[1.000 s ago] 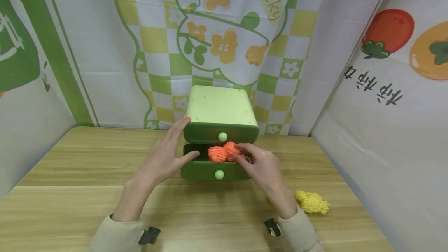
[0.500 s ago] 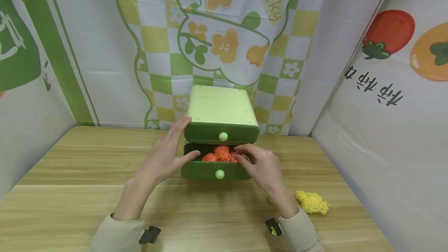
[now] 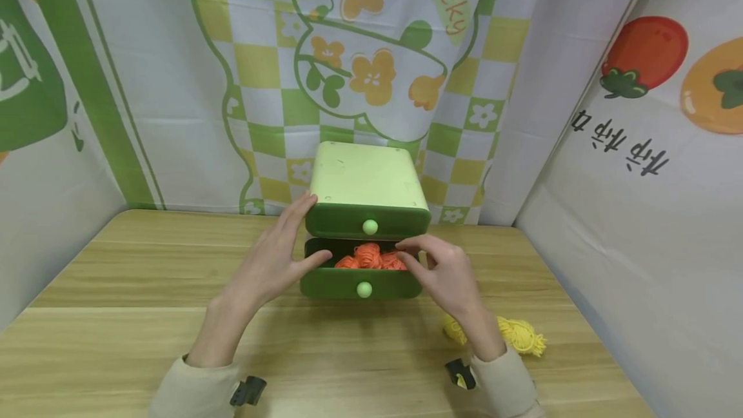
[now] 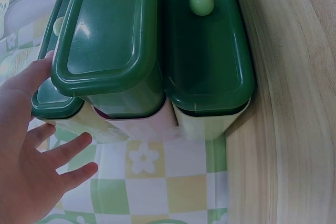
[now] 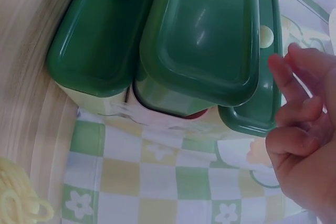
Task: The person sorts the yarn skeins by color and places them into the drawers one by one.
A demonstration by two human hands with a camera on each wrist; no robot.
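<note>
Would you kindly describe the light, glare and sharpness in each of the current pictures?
Head view: bright and mostly sharp, with a soft shadow on the wooden table below the open drawer; left wrist view: dimmer and bluish, with small glints on that drawer's green front; right wrist view: similar glints, a hazy look, and the yellow yarn pale and soft at the left edge.

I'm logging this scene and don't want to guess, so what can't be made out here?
Head view: lower part of the orange yarn, behind the open drawer.
Head view: whether the yellow yarn is one bundle or two; the right forearm covers its middle.
Head view: the bottom drawer, beneath the open one.
Right wrist view: yellow yarn, partly cut off by the left edge.
</note>
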